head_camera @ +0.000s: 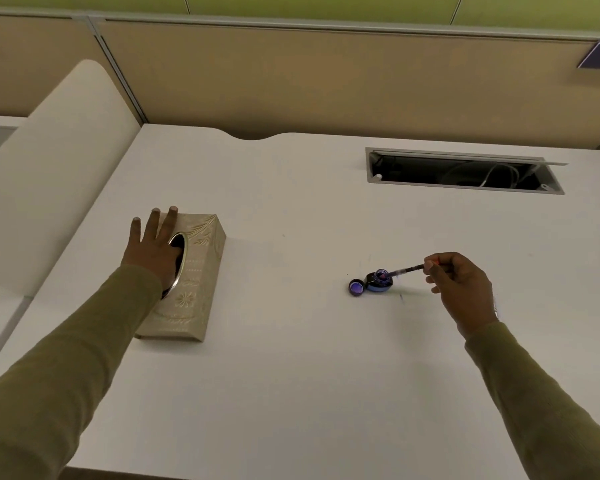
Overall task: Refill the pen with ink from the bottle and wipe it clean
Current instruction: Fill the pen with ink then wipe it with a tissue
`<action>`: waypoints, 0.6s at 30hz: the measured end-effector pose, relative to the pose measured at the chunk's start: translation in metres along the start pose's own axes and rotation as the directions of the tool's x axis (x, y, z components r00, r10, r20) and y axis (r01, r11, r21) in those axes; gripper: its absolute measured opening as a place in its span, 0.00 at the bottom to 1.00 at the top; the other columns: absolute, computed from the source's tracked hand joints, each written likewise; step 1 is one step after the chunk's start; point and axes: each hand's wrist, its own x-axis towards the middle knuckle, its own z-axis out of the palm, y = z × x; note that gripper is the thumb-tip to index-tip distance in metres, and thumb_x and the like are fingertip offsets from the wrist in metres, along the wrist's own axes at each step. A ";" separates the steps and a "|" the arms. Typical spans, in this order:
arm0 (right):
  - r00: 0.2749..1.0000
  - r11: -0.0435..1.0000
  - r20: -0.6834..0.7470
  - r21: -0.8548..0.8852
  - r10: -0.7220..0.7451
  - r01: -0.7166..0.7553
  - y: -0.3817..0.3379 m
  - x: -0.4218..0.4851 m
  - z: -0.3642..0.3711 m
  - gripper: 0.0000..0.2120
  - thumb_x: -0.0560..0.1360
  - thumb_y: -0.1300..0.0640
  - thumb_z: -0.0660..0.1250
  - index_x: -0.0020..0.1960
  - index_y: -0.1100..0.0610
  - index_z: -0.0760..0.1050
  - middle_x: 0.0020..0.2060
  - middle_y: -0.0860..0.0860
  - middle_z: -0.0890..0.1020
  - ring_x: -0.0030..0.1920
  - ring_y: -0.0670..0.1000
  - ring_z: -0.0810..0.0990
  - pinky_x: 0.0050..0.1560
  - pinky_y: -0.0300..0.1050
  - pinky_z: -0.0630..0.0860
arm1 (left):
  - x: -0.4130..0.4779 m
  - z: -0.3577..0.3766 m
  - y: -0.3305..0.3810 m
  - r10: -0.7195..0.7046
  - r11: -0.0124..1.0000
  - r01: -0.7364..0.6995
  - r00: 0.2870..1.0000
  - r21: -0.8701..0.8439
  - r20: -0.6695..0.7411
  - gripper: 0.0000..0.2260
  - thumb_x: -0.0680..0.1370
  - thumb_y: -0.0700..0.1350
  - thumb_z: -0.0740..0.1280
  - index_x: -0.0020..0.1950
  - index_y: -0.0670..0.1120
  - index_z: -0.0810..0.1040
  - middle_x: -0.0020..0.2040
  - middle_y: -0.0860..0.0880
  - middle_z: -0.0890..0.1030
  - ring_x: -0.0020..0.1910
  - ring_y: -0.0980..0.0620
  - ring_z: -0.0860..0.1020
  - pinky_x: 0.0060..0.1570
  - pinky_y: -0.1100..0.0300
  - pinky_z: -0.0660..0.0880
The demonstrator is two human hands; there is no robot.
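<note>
Toward the desk's point(291, 375) right side, your right hand point(459, 285) grips the pen point(404, 270), tip in the open bottle point(380, 280), while your left hand point(153, 247), fingers spread, rests empty on the tissue box point(194, 289); pull a tissue next.

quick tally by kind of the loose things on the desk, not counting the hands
tissue box: 1
ink bottle, open: 1
bottle cap, off, lying beside the bottle: 1
pen, held by the right hand, tip at the bottle mouth: 1
total: 4
</note>
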 end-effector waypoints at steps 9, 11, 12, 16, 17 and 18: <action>1.000 1.000 -0.026 0.017 0.006 -0.005 0.004 -0.001 0.003 0.05 0.79 0.62 0.67 0.51 0.58 0.81 0.40 0.52 0.84 0.37 0.45 0.81 0.34 0.32 0.78 | 0.007 -0.019 0.006 -0.002 0.996 -0.006 0.996 0.088 0.092 0.26 0.70 0.45 0.71 0.67 0.49 0.72 0.76 0.40 0.27 0.76 0.35 0.33 0.74 0.35 0.41; 1.000 1.000 -0.030 0.016 0.005 -0.004 0.004 -0.001 0.003 0.05 0.79 0.62 0.67 0.52 0.58 0.81 0.40 0.53 0.84 0.37 0.46 0.81 0.34 0.32 0.78 | 0.009 -0.018 0.006 -0.003 0.999 -0.003 0.995 0.053 0.102 0.26 0.70 0.44 0.72 0.67 0.49 0.72 0.76 0.41 0.27 0.76 0.35 0.33 0.74 0.35 0.40; 0.999 1.000 -0.033 0.015 0.003 -0.003 0.005 -0.001 0.003 0.05 0.79 0.62 0.67 0.52 0.58 0.81 0.40 0.52 0.84 0.37 0.45 0.81 0.34 0.32 0.78 | 0.009 -0.017 0.006 -0.005 0.999 0.002 0.995 0.038 0.098 0.25 0.70 0.43 0.72 0.67 0.48 0.72 0.76 0.41 0.27 0.76 0.35 0.33 0.74 0.35 0.40; 0.999 1.000 -0.040 0.027 0.010 -0.009 0.005 -0.001 0.004 0.05 0.79 0.62 0.67 0.51 0.58 0.81 0.40 0.53 0.84 0.36 0.45 0.81 0.34 0.33 0.78 | 0.010 -0.010 0.006 -0.031 0.999 0.031 0.999 -0.010 0.045 0.22 0.73 0.43 0.68 0.67 0.49 0.72 0.77 0.42 0.30 0.77 0.36 0.36 0.74 0.36 0.40; 0.999 1.000 -0.042 0.029 0.011 -0.010 0.005 -0.001 0.004 0.05 0.79 0.62 0.67 0.52 0.58 0.81 0.40 0.53 0.84 0.37 0.47 0.81 0.34 0.32 0.78 | 0.011 -0.009 0.006 -0.036 0.999 0.037 0.999 -0.023 0.032 0.20 0.74 0.43 0.66 0.66 0.49 0.73 0.78 0.42 0.32 0.77 0.36 0.37 0.74 0.36 0.40; 0.999 1.000 -0.041 0.030 0.010 -0.009 0.005 -0.001 0.004 0.05 0.79 0.62 0.67 0.52 0.59 0.81 0.40 0.53 0.84 0.38 0.49 0.81 0.34 0.32 0.78 | 0.012 -0.007 0.006 -0.040 0.998 0.041 0.999 -0.037 0.021 0.18 0.75 0.44 0.65 0.66 0.49 0.74 0.78 0.43 0.33 0.78 0.37 0.38 0.74 0.37 0.41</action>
